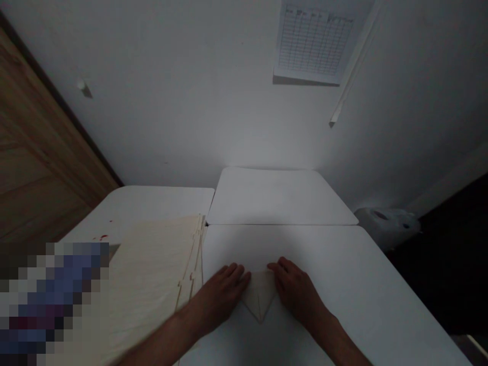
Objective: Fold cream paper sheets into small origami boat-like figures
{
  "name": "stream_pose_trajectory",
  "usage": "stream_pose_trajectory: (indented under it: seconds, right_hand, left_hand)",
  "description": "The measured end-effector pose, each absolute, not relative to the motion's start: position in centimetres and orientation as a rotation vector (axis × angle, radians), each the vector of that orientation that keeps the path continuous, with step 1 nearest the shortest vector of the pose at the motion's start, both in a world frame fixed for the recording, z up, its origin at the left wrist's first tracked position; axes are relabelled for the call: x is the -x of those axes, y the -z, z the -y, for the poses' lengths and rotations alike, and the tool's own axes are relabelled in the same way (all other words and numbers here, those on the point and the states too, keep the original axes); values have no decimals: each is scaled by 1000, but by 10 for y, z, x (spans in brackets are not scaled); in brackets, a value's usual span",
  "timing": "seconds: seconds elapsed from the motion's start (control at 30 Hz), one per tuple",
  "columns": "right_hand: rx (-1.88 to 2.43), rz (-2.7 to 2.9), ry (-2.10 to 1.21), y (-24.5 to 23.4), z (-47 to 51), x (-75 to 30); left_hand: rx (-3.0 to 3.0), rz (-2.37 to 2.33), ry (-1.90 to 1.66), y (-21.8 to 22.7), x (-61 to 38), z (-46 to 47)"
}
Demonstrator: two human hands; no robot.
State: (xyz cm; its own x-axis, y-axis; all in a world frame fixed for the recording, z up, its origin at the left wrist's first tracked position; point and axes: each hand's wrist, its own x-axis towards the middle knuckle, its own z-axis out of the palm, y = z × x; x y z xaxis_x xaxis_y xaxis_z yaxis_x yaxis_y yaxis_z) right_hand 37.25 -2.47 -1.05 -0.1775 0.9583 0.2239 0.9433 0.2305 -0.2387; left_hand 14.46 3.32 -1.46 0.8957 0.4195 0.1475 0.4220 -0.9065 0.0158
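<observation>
A small cream piece of paper [260, 297], folded to a point toward me, lies on the white table [362, 284]. My left hand [223, 295] lies flat on its left side, fingers stretched out. My right hand [295, 290] lies flat on its right side in the same way. Both press the paper down and neither is wrapped round anything.
A stack of cream sheets [152, 274] lies to the left of my hands. A second white table [278, 195] stands behind, against the wall. A printed chart [314, 43] hangs on the wall. A wooden door [34, 168] is at far left, a white bag [387, 223] at right.
</observation>
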Motion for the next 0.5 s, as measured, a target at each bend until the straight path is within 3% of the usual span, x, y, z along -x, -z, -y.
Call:
stream_pose_trajectory:
  seconds: [0.23, 0.5]
  right_hand:
    - [1523, 2526, -80, -1, 25, -368]
    - [1744, 2369, -67, 9, 37, -384]
  left_hand:
    - [3082, 771, 254, 7, -152, -29]
    - [3012, 783, 322, 27, -139, -29]
